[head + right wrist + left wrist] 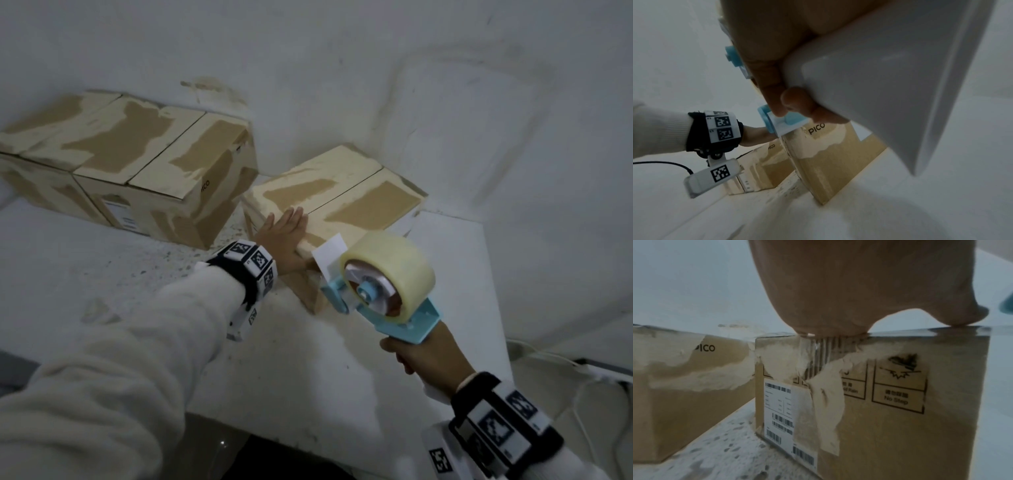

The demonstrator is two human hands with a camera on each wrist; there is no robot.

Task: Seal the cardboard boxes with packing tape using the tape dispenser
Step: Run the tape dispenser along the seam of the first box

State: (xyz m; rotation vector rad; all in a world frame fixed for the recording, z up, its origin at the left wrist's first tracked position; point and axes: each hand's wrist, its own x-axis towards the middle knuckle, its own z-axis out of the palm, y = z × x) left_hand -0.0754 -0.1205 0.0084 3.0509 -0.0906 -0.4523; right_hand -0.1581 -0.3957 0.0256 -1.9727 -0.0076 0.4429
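Note:
A small cardboard box [346, 202] with closed flaps and torn paper patches stands on the white counter [301, 370]. My left hand [285, 229] lies flat on its near top, fingers straight, thumb reaching to the near edge. From the left wrist the palm [838, 293] rests on the box [896, 410] and the thumb tip presses its top edge. My right hand [426, 358] grips the handle of the blue tape dispenser [368, 294], whose clear tape roll [390, 274] is upright. The dispenser's front sits at the box's near corner, beside my left thumb. The right wrist view shows fingers [774, 91] curled round the white handle [890, 84].
A row of larger cardboard boxes [130, 154] stands to the left against the white wall, close to the small box. The counter ends to the right of the small box, where white cables [565, 370] lie lower down. Its front edge is near my body.

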